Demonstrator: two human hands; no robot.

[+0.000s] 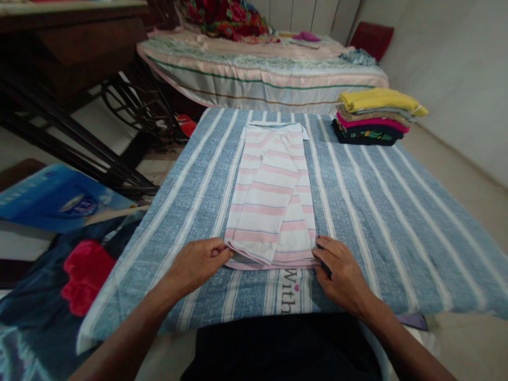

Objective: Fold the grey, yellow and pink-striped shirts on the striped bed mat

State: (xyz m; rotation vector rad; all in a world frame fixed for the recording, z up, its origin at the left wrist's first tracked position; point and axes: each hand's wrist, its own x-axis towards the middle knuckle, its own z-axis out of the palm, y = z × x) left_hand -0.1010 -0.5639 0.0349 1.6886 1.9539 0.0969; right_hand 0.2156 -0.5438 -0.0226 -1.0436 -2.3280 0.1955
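Note:
A white and pink striped shirt (273,190) lies folded into a long narrow strip, one sleeve laid down over its front. Its near hem runs between my two hands. My left hand (200,263) is closed, thumb and finger pinching the shirt's near left corner. At the near right corner, my right hand (342,271) has its fingers closed on the hem's edge. Something dark shows under that palm; I cannot tell if it is shadow or an object. Beneath the shirt spreads a blue and white striped cloth (190,211) with the printed word "With".
A stack of folded clothes (373,116), yellow on top, sits at the far right. Behind stands a bed (254,79) with a patterned sheet. A dark sewing-machine stand (79,106) is at left, near a blue package (63,198) and a red cloth (87,275).

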